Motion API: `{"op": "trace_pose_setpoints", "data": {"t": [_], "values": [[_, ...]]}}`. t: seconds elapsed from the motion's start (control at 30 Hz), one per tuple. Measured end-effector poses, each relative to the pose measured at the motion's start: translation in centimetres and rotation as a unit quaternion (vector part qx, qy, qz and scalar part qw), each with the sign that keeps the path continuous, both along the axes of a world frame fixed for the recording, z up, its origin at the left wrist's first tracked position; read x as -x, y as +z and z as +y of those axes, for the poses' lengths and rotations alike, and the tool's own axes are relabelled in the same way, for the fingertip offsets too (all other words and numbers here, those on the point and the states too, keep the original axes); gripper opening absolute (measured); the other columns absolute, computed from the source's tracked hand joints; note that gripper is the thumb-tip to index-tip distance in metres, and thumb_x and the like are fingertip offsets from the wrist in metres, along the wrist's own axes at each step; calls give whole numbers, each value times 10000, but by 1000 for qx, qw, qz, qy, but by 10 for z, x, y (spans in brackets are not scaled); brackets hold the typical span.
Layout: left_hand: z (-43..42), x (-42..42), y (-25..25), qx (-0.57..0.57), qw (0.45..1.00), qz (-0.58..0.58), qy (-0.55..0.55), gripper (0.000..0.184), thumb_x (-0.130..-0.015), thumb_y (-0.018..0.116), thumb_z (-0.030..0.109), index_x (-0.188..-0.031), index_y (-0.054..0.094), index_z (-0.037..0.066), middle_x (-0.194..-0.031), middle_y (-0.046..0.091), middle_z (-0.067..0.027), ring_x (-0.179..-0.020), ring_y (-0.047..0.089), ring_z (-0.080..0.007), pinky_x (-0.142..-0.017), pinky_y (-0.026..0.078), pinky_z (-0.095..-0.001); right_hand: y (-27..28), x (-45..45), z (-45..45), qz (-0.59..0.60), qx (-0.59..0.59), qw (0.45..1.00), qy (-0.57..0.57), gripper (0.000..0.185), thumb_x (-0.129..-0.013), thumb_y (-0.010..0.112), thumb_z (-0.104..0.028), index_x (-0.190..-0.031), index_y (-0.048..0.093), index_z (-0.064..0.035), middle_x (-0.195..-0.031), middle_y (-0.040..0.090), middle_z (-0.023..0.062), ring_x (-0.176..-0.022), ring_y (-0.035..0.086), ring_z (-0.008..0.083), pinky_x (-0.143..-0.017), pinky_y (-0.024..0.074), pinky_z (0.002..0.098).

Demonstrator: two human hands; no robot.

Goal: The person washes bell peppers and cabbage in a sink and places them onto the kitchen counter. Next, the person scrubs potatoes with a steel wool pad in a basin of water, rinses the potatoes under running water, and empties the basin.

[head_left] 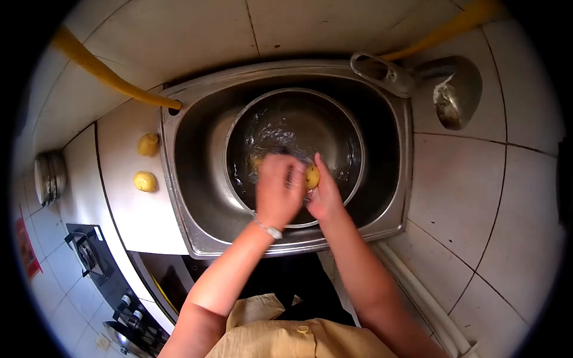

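Over a round metal basin (356, 128) of water, my right hand (327, 194) holds a yellow potato (312, 176) with dark spots, its fingers pointing up along the potato's right side. My left hand (278, 186), a light band on its wrist, is beside the potato on the left. Motion smears its curled fingers, and whether it grips anything does not show. A yellowish patch lies in the water just left of this hand, too blurred to name. Ripples and splashes mark the water around both hands.
The basin stands inside a steel sink (200, 230). Two potatoes, a browner one (148, 144) and a yellow one (144, 181), lie on the left counter. A yellow hose (113, 80) enters the sink's corner. At the right back are a metal handle-like piece (385, 74) and a ladle-like vessel (458, 89).
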State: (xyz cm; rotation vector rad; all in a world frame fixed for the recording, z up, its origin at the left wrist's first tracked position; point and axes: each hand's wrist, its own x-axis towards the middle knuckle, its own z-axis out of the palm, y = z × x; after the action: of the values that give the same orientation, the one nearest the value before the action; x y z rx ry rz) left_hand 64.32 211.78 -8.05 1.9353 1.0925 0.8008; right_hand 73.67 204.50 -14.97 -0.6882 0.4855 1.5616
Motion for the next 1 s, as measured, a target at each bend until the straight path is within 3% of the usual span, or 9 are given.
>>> {"op": "trace_pose_setpoints", "data": {"t": [0.13,0.23,0.4,0.47,0.5,0.6,0.8,0.87,1.0], "values": [[15,-26,-3,-93,985,110,-94,141,-818,619,202,-842,602,64,-858,563,-132,-846,534,-329,-723,426,-436,36,19,11,-86,151,980,-102,294,-957,416,-323,-1069,565,-95,-1015,607,54,-944,574,184,-811,474,334],[32,-36,-3,16,998,67,-5,116,-809,625,165,-834,608,53,-818,565,-147,-799,541,-340,-712,450,-412,48,13,10,-100,244,964,3,281,-964,394,-311,-1010,567,-94,-1048,591,48,-968,565,188,-835,461,341],[-7,-22,26,-57,984,107,-127,156,-860,573,182,-874,590,28,-888,590,-179,-851,553,-370,-728,451,-440,4,28,-10,-364,-20,928,-75,239,-922,493,-353,-928,554,-122,-835,596,41,-719,594,166,-516,458,268],[22,-23,-8,54,994,94,-34,142,-856,554,171,-863,589,33,-877,585,-184,-856,543,-380,-721,453,-454,37,17,-7,-88,231,969,-16,252,-898,532,-357,-928,550,-107,-768,585,59,-630,583,183,-410,382,233],[38,-21,-22,22,993,111,-14,139,-847,565,170,-864,590,34,-888,585,-181,-851,542,-378,-729,450,-454,63,24,3,-96,253,963,11,260,-898,536,-360,-921,546,-101,-758,586,70,-585,558,190,-412,360,232],[40,0,-35,60,994,93,-16,144,-842,578,170,-876,589,30,-894,588,-177,-862,545,-376,-750,450,-440,83,27,13,-51,58,996,48,356,-927,450,-439,-937,542,-95,-670,569,101,-464,449,170,-400,313,233],[7,50,-43,179,980,81,35,150,-845,579,162,-932,573,40,-908,612,-134,-891,583,-334,-781,462,-385,83,27,37,37,-61,987,141,441,-948,367,-476,-990,550,-77,-701,557,122,-465,408,162,-418,318,243],[-10,56,-47,346,936,-52,49,160,-831,589,145,-977,569,83,-1009,590,-80,-952,577,-255,-816,445,-346,98,43,59,20,-43,986,159,413,-947,407,-433,-1109,533,-75,-765,551,100,-481,409,153,-436,330,235],[-29,55,-97,166,986,10,31,167,-829,619,177,-955,549,92,-927,565,-66,-901,543,-223,-809,414,-378,129,87,118,-312,-103,854,402,523,-859,627,-210,-1291,406,-14,-947,557,73,-732,532,141,-604,456,250]]}}
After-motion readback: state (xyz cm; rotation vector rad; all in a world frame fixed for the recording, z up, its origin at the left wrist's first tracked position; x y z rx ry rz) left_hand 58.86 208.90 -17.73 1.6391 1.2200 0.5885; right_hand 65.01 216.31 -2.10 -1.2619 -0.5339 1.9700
